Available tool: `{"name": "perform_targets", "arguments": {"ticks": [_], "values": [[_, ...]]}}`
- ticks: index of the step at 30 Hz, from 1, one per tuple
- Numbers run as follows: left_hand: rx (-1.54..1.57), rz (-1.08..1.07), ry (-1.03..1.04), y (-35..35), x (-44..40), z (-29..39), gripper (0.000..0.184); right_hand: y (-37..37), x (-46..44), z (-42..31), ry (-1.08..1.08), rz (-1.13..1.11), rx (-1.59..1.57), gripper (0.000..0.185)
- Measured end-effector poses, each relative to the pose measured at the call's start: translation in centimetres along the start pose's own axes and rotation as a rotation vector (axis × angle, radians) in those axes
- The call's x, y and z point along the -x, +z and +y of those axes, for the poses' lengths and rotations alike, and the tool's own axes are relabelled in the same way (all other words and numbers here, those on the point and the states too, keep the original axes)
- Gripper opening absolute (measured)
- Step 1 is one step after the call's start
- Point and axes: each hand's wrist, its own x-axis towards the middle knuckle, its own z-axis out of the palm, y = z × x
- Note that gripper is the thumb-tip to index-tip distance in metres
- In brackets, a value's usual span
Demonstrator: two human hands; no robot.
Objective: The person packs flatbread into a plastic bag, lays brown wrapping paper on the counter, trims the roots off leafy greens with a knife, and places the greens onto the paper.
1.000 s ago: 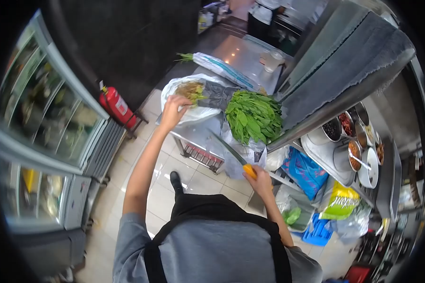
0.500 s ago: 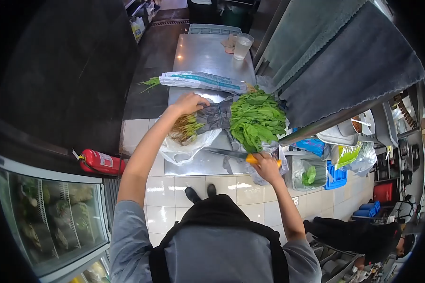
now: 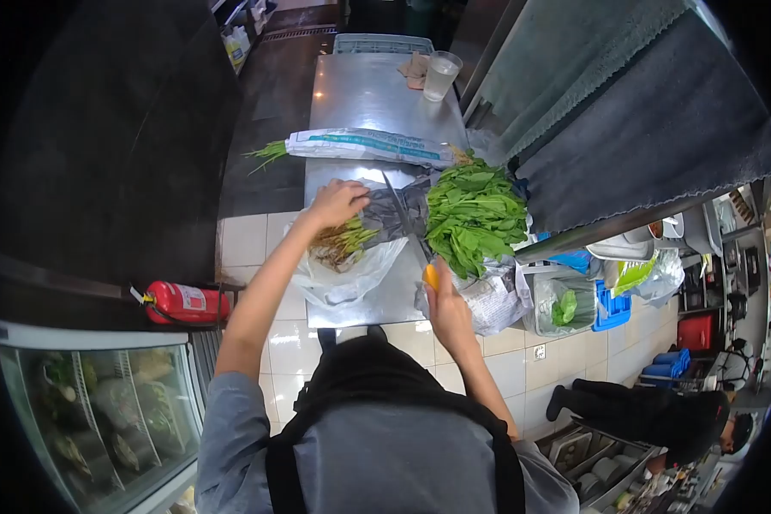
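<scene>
My right hand (image 3: 451, 319) is closed round the yellow handle of a knife (image 3: 399, 206). The blade points away from me and lies across the dark plastic wrap (image 3: 382, 212) around the middle of a bunch of leafy greens (image 3: 475, 214). Leaves spread to the right of the wrap; the stems and brown roots (image 3: 344, 244) stick out on the left, over a white plastic bag (image 3: 351, 287). My left hand (image 3: 341, 204) rests with bent fingers on the far side of the stem end, holding the bunch. Whether the blade touches the wrap is hard to tell.
Behind the bunch, a long paper-wrapped bundle with green tips (image 3: 368, 146) lies across the steel table (image 3: 360, 86). A plastic cup of clear liquid (image 3: 442, 75) stands at the far right. Dark cloths (image 3: 651, 128) hang at right. Another person (image 3: 651, 424) works at lower right.
My right hand has moved left, and the knife has swung from pointing left along the near side to pointing away across the wrap. My left hand stays on the stem end.
</scene>
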Motion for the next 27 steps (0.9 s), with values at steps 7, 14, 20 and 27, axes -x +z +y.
{"name": "perform_targets", "arguments": {"ticks": [7,14,20,27], "values": [[-0.214,0.229,-0.143,3.8,3.2,5.4,0.110,1.6,0.2,-4.1,0.164,-0.094,0.217,0.040],[-0.166,0.177,-0.210,4.8,1.7,4.4,0.092,1.1,0.7,-5.6,0.157,-0.126,0.368,0.029],[-0.112,0.287,-0.208,6.4,1.8,4.0,0.076,4.7,-3.2,-4.0,0.156,-0.131,0.422,0.025],[-0.154,0.266,-0.195,6.4,1.9,4.3,0.074,3.2,-3.1,-4.9,0.145,-0.186,0.439,0.031]]}}
